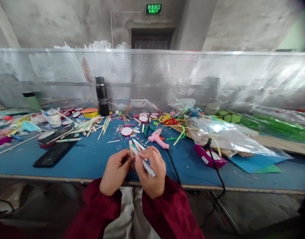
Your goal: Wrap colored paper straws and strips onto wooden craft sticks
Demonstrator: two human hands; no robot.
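Close to the table's front edge, my left hand (115,172) is closed on a flat wooden craft stick (130,146), which points away from me. My right hand (154,171) grips a white marker pen (149,168) like a writing tool, its front end against or very near the stick; the exact contact is hidden by my fingers. Just beyond my fingers lie another slim white piece (139,144) and a pale stick, partly covered. A pink glue gun (157,137) rests to the right of my hands, and a round white lid with a red rim (126,131) is ahead of them.
Left are a black phone (51,156), a pile of craft sticks (89,126), a paper cup (53,120) and a black bottle (102,96). Right are a purple box (209,156), a black cable (218,176) and plastic bags (224,132). A perforated metal screen (152,76) borders the back.
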